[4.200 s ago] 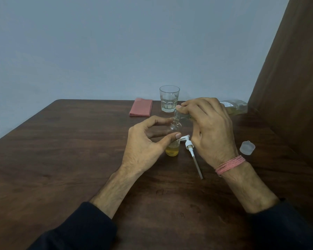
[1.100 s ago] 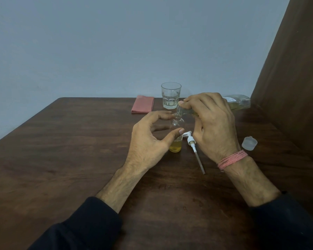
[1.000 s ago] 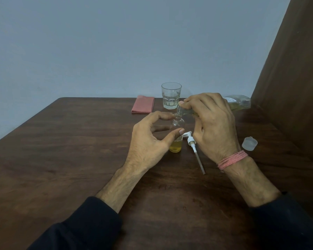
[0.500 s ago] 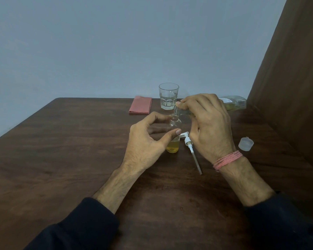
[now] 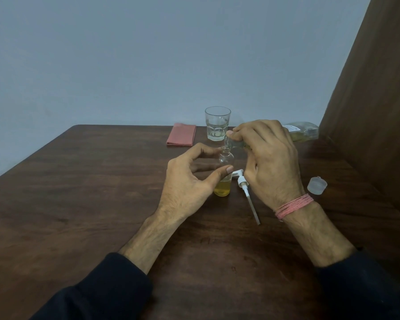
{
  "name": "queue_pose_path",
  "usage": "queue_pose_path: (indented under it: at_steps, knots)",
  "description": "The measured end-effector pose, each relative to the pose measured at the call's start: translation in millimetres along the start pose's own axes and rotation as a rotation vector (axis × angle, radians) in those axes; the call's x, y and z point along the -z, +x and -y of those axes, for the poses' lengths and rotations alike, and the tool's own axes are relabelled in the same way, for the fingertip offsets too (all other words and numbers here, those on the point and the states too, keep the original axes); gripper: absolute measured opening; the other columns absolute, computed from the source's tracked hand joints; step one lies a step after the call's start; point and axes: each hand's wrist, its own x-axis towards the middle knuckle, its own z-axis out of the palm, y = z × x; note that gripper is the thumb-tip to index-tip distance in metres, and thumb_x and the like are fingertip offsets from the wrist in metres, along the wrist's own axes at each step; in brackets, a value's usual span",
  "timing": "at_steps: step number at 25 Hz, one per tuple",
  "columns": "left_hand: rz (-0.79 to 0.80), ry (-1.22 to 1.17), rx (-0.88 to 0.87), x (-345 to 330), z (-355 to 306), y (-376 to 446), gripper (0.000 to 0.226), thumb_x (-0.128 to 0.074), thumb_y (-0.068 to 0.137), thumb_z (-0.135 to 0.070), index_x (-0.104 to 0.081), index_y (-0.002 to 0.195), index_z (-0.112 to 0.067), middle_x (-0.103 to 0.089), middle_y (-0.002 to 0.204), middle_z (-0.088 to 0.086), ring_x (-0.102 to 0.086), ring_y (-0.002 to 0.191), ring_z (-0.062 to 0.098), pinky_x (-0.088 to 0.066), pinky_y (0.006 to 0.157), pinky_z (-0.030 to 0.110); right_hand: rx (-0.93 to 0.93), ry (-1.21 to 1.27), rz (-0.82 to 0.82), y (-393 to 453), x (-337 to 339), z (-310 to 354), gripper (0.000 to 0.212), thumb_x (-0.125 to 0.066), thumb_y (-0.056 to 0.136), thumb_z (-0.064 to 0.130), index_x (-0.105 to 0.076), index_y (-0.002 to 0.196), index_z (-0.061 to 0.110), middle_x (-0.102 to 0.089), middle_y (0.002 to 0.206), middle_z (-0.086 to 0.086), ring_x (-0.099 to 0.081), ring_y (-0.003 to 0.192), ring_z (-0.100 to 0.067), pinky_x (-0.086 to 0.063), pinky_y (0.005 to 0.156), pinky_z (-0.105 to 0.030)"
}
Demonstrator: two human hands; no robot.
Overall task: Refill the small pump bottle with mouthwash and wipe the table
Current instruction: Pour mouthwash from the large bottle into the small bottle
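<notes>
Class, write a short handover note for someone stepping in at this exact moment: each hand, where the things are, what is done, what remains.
Left hand steadies the upright small bottle, about a quarter full of yellow liquid. Right hand grips the tilted mouthwash bottle, spout at the small bottle's neck.
Pump head and clear cap lie on the table; red cloth at the far edge.
Left: finish filling, refit pump, cap, wipe.

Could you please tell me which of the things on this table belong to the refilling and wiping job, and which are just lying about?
In use:
small pump bottle, steadied by the left hand
mouthwash bottle, tipped by the right hand
pump head, lying beside the small bottle
clear cap
red cloth, folded, for wiping

Lying about:
drinking glass
</notes>
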Motion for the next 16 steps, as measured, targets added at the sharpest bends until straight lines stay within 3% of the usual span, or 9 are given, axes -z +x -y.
queue_pose_path:
  at_steps: [9,16]
  knots:
    - [0.007,0.004,0.001,0.9,0.2,0.2,0.036,-0.101,0.089,-0.035,-0.078,0.117,-0.037,-0.082,0.127,-0.027,-0.086,0.100,-0.004,-0.070,0.081,0.022,-0.003,-0.003,0.008,0.6,1.2,1.8,0.052,-0.066,0.079,-0.012,-0.074,0.122,0.016,-0.073,0.121,0.000,-0.061,0.119,-0.029,-0.049,0.101,-0.043]
    - [0.005,-0.007,-0.003,0.4,-0.2,0.3,0.035,-0.102,0.090,-0.031,-0.078,0.114,-0.038,-0.084,0.124,-0.023,-0.086,0.100,-0.002,-0.072,0.081,0.027,-0.006,-0.003,0.007,0.0,0.9,-0.3,0.054,-0.067,0.079,-0.013,-0.074,0.123,0.017,-0.073,0.121,0.001,-0.061,0.119,-0.029,-0.049,0.101,-0.043]
